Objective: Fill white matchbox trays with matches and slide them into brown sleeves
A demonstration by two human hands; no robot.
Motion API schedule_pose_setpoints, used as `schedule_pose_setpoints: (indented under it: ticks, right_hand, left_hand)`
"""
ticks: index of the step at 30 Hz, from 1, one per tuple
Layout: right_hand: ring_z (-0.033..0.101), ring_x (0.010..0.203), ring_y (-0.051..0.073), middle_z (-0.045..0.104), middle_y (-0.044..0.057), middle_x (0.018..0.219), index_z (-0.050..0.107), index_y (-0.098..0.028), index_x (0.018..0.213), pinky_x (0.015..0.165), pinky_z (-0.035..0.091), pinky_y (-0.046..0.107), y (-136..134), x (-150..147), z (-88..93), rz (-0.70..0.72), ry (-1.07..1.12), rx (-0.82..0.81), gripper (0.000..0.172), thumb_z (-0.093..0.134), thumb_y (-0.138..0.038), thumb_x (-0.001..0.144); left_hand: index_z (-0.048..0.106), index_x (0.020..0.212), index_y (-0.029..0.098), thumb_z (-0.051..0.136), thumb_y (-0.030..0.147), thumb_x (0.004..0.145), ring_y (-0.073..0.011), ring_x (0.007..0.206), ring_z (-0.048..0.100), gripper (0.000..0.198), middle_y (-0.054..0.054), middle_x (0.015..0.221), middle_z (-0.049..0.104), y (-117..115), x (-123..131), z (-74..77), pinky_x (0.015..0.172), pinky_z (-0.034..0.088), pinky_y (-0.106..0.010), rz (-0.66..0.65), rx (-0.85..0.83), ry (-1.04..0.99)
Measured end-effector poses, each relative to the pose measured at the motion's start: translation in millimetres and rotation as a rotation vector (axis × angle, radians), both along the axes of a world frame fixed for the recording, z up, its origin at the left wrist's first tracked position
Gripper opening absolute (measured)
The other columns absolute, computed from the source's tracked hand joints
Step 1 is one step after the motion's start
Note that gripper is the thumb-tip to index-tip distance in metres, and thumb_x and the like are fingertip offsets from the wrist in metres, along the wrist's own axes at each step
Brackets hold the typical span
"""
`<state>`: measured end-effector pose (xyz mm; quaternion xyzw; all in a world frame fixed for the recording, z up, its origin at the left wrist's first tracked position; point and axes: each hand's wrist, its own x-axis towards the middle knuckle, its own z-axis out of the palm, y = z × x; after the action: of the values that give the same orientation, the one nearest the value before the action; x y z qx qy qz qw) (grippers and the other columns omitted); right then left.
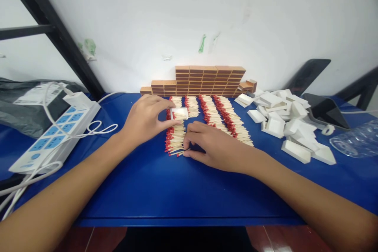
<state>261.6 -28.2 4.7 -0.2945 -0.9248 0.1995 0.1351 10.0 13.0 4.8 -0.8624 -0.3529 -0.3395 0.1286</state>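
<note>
Gripping a small white tray [180, 113] between thumb and fingers, the left hand [150, 120] holds it just above the leftmost row of matches [175, 137]. The right hand [206, 141], just nearer the wearer, has thumb and forefinger brought together at that row's near end; whether any match is pinched there I cannot tell. A few matches lie inside the held tray, so it looks only partly filled. Three more rows [211, 112] lie to the right of the held tray, plenty left to pack. Beyond the grip, a stack of brown matchboxes [209, 80] stands against the wall, seemingly finished, though their contents are hidden. Right of the right hand, a heap of white trays [273, 100] looks unfilled. Far left of the grip, a dark bag [14, 114] bears a barcoded label [38, 93], its print too small to read; no brand is legible.
</note>
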Motion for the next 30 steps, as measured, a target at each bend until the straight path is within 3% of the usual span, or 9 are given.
schedule_pose_setpoints:
  ticks: [13,18,24,30]
  right_hand:
    - [0.06,0.095,0.02,0.062,0.007,0.104,0.067,-0.017,0.098,0.087,0.049,0.036,-1,4,9.0,-0.006,-0.13,-0.096,0.015,0.056,-0.019,0.108]
    - [0.06,0.096,0.019,0.061,0.005,0.105,0.064,-0.019,0.099,0.086,0.048,0.035,3,8,12.7,-0.025,-0.033,-0.142,0.012,0.057,-0.024,0.108]
    - [0.056,0.093,0.02,0.059,0.005,0.099,0.061,-0.021,0.098,0.082,0.045,0.034,18,14,8.6,-0.186,0.241,0.113,0.012,0.058,-0.027,0.108]
    - [0.056,0.091,0.021,0.059,0.007,0.099,0.061,-0.019,0.099,0.08,0.045,0.034,25,10,-4.6,-0.207,0.254,0.314,0.009,0.057,-0.018,0.106]
  left_hand:
    - [0.075,0.106,0.018,0.084,0.049,0.089,-0.0266,0.092,0.077,0.036,-0.006,0.099,0.082,0,1,-1.3,0.086,0.053,-0.04,-0.024,0.019,0.008]
    - [0.075,0.108,0.017,0.088,0.046,0.085,-0.0275,0.095,0.077,0.039,-0.008,0.102,0.082,1,0,-3.3,0.09,0.055,-0.04,-0.04,0.018,0.004]
    - [0.076,0.109,0.018,0.089,0.05,0.083,-0.0258,0.094,0.077,0.043,-0.007,0.1,0.082,-6,8,-5.5,0.09,0.055,-0.038,-0.109,0.0,-0.038]
    - [0.076,0.11,0.02,0.09,0.052,0.081,-0.0228,0.093,0.076,0.045,-0.004,0.1,0.082,-15,18,-5.4,0.089,0.055,-0.036,-0.155,-0.044,-0.086]
